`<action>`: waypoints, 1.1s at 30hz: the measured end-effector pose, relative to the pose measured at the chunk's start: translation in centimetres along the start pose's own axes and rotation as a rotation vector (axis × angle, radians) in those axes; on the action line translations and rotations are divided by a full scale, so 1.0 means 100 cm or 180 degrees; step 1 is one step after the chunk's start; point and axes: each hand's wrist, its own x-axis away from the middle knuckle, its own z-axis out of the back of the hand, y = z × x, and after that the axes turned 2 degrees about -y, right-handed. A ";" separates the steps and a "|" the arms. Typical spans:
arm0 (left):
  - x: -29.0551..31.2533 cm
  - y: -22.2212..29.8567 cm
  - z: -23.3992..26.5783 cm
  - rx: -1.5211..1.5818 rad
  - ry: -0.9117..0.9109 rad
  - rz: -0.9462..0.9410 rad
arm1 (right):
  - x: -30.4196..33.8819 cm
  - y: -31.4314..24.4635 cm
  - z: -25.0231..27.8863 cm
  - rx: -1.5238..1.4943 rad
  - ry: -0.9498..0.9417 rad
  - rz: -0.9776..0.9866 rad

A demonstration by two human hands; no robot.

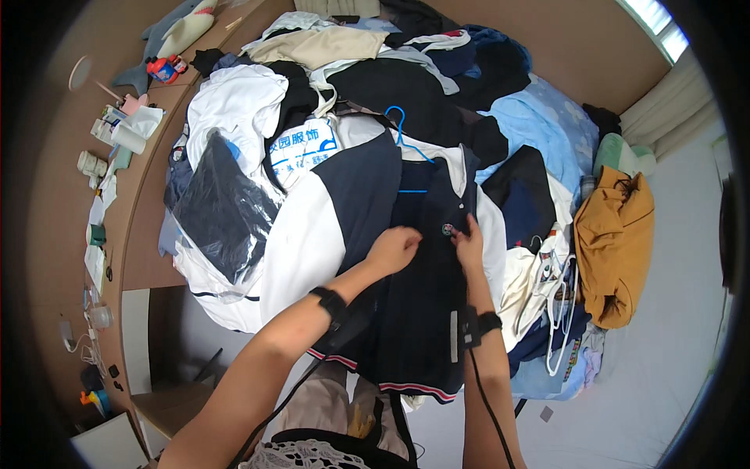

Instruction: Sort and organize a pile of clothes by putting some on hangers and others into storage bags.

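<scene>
A navy jacket (422, 313) with white sleeves and a striped hem lies spread in front of me, its lower end hanging toward my legs. A blue hanger (412, 191) sits inside its shoulders, the hook sticking out above the collar. My left hand (396, 248) is closed on the jacket's front opening, its fingertips partly hidden. On the opposite front panel, my right hand (469, 244) pinches the edge between thumb and fingers, beside a small round badge (448, 229). Dark straps circle both wrists.
Heaped clothes surround the jacket, with a clear plastic-wrapped dark garment (226, 211) at left. White hangers (556, 305) and a mustard-brown garment (615, 246) lie at right. A wooden desk (144, 203) with small items runs along the left. Cables trail from both wrists.
</scene>
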 end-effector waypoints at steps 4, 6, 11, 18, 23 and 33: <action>-0.060 -0.027 -0.010 -0.0041 0.0251 -0.0106 | -0.032 -0.030 -0.037 -0.1409 -0.0280 -0.0949; -0.100 -0.015 -0.028 0.0069 0.0052 0.0010 | -0.059 -0.010 -0.010 -0.1343 -0.0224 -0.0715; -0.148 -0.013 -0.011 -0.0434 -0.0386 0.1237 | -0.056 -0.033 -0.039 0.0760 0.0200 0.0965; -0.183 -0.016 0.007 -0.0593 -0.1128 0.1301 | -0.050 -0.081 -0.043 0.2545 0.0655 0.2325; -0.192 -0.007 0.005 -0.1160 -0.1083 0.0814 | -0.053 -0.088 -0.040 0.2691 0.0586 0.2907; -0.236 -0.031 0.040 -0.0810 0.0240 0.1148 | 0.118 -0.001 -0.055 0.2758 -0.1546 0.2834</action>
